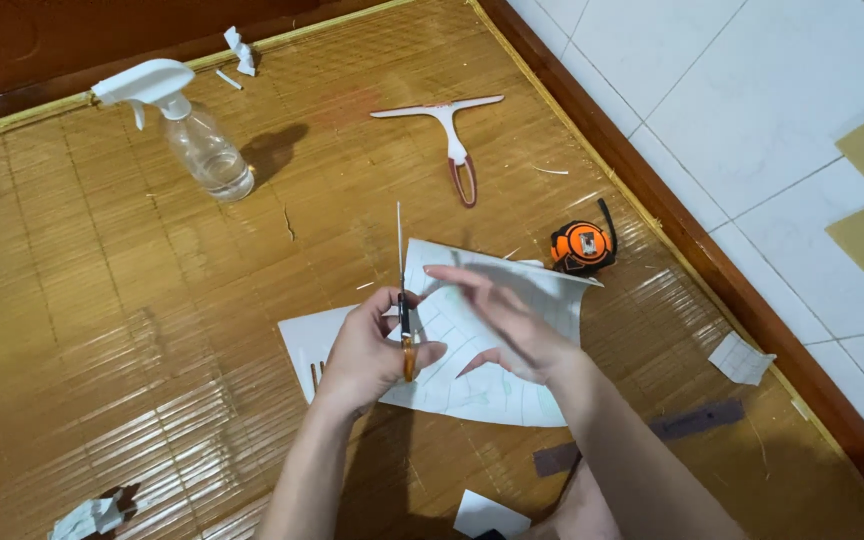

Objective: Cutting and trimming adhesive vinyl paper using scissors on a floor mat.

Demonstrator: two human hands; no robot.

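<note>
My left hand (367,352) grips a pair of scissors (404,300) by its orange handles, the long thin blades pointing up and away from me. Beside the scissors lies a white sheet (472,385) with faint printed lines, its far edge curling up off the bamboo mat (102,300). My right hand (507,318) rests on that sheet with fingers spread, thumb tucked at its underside, holding it up; the hand is slightly blurred. The blades stand just left of the sheet's raised edge.
A clear spray bottle (202,140) stands at the far left and a white squeegee (452,135) lies at the back. An orange tape measure (584,245) sits right of the sheet. Paper scraps (742,358), a dark strip (687,425) and crumpled paper (87,518) lie about. White tiled floor (752,100) lies beyond the wooden border.
</note>
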